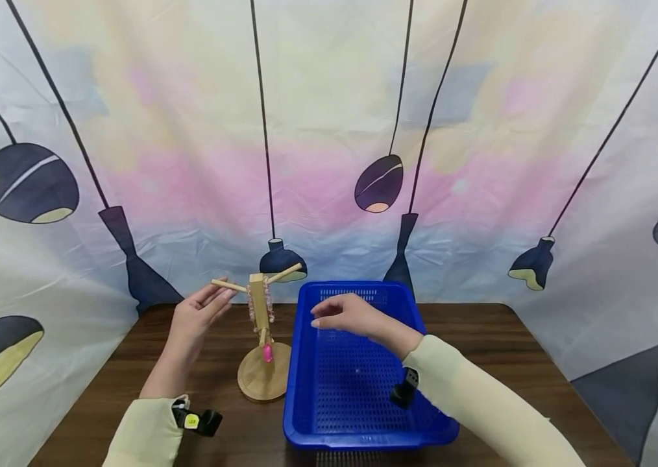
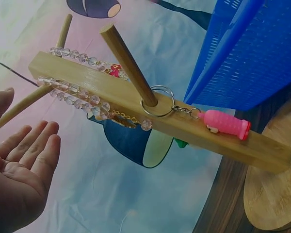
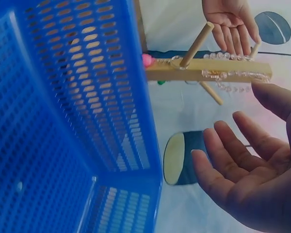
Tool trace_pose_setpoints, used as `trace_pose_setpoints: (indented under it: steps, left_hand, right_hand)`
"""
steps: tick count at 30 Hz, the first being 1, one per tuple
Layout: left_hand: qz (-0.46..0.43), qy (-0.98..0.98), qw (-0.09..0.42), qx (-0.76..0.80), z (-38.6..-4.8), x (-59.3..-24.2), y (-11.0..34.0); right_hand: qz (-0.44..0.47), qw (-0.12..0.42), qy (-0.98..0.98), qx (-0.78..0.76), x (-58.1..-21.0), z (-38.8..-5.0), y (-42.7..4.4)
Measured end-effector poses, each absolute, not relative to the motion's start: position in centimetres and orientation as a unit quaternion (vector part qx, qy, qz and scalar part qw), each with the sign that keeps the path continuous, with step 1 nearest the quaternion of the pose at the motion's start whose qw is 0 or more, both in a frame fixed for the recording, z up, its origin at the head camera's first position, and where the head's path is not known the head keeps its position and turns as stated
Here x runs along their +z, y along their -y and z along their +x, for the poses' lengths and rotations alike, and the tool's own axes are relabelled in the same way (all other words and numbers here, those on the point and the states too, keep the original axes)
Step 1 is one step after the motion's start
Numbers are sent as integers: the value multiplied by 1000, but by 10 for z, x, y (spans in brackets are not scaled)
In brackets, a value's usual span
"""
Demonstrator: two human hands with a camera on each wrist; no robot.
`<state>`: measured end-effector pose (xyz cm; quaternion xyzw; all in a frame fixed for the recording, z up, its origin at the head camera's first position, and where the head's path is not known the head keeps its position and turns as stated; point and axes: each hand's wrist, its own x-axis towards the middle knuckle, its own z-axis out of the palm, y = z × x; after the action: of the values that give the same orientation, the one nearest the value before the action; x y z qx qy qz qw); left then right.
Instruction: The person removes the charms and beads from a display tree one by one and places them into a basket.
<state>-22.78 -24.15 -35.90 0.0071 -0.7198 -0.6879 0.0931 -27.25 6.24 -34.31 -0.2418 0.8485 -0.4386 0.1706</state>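
A wooden peg stand rises from a round base. Beaded bracelets of clear pinkish beads hang on its upper pegs, one with a red charm. From a lower peg a key ring with a pink keychain charm hangs; a bit of green shows behind the post. My left hand is beside the upper left peg, fingers extended and holding nothing, apart from the peg in the left wrist view. Above the blue basket my right hand hovers with relaxed fingers, nothing in its grasp.
The perforated basket stands on the dark wooden table, close to the right side of the stand's base. Behind the table hangs a cloth backdrop printed with lamps.
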Motion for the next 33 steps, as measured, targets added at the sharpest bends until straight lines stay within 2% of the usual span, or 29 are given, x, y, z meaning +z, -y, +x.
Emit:
trace_pose_setpoints:
  steps: [25, 33]
  left_hand:
    - [22, 667, 139, -732, -233, -362, 229]
    - [22, 626, 157, -764, -235, -362, 226]
  right_hand:
    - [-133, 224, -773, -579, -375, -281, 5]
    - [-110, 219, -752, -612, -385, -279, 16]
